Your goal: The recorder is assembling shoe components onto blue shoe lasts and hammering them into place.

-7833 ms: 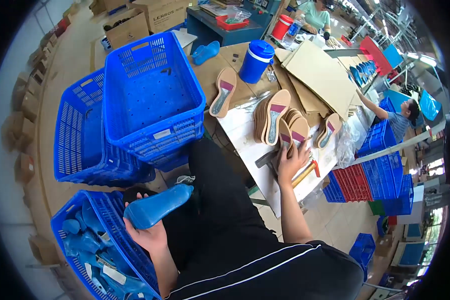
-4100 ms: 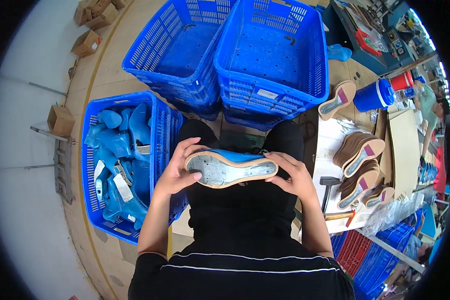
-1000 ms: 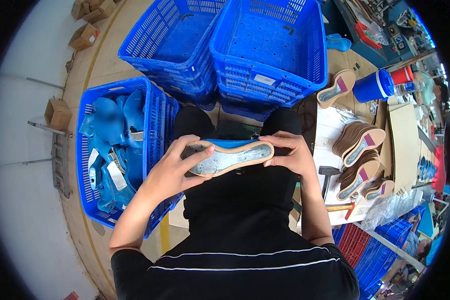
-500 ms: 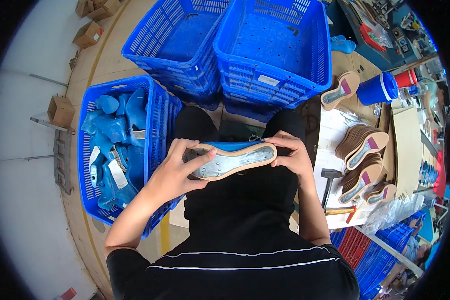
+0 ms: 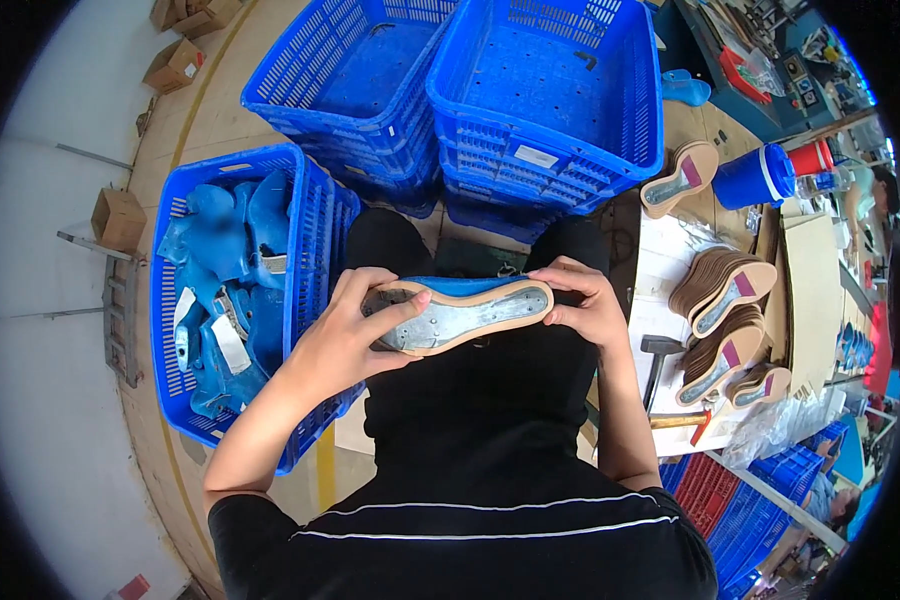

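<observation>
Above my lap I hold a blue shoe last sole side up. Against its bottom lies a tan-edged insole with a grey, shiny middle strip and small studs. My left hand closes around the wider end, its thumb pressed on the insole's face. At the narrower end, my right hand pinches the rim between thumb and fingers. Most of the last is hidden beneath the insole.
On the left stands a blue crate full of blue shoe lasts. Stacked blue crates rise ahead. The right-hand table bears insole stacks, a hammer and a blue bucket.
Both hands keep their hold at the two ends. The last has tipped slightly, showing a little more blue along its far edge.
</observation>
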